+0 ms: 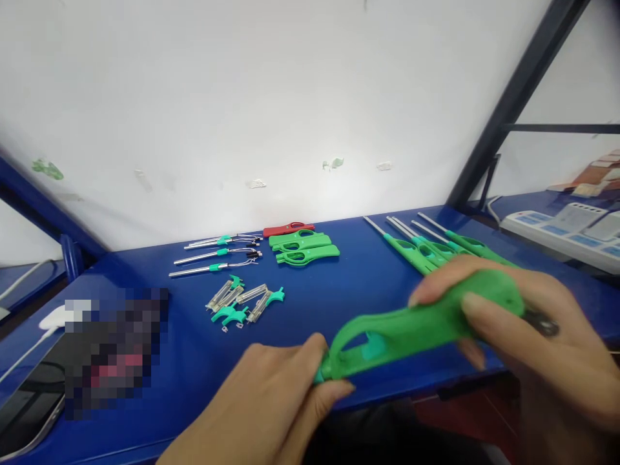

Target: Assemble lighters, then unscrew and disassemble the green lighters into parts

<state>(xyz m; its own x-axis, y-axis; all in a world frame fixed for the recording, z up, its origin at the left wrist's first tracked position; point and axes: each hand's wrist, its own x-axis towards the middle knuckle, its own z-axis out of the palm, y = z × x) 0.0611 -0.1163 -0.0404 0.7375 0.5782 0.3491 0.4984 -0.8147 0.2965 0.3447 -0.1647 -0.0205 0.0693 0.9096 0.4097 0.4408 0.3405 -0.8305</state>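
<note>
A green long-neck lighter [407,332] is held between both hands above the front edge of the table. My left hand [276,387] is closed around its neck end, next to the finger loop with a teal trigger [374,347]; the rod is hidden. My right hand [527,316] grips the rear of the handle, thumb pressed on its side. Out of that hand pokes a dark object [541,323], too blurred to name. Beyond, several assembled green lighters [426,252] with metal rods lie at the right.
On the blue table [329,290] lie green handle shells [307,254], a red one [285,230], metal rods with wires [198,270], clear tubes [252,294] and teal triggers [231,315]. At left are a phone [29,413] and a white charger [53,318]. A wall stands behind.
</note>
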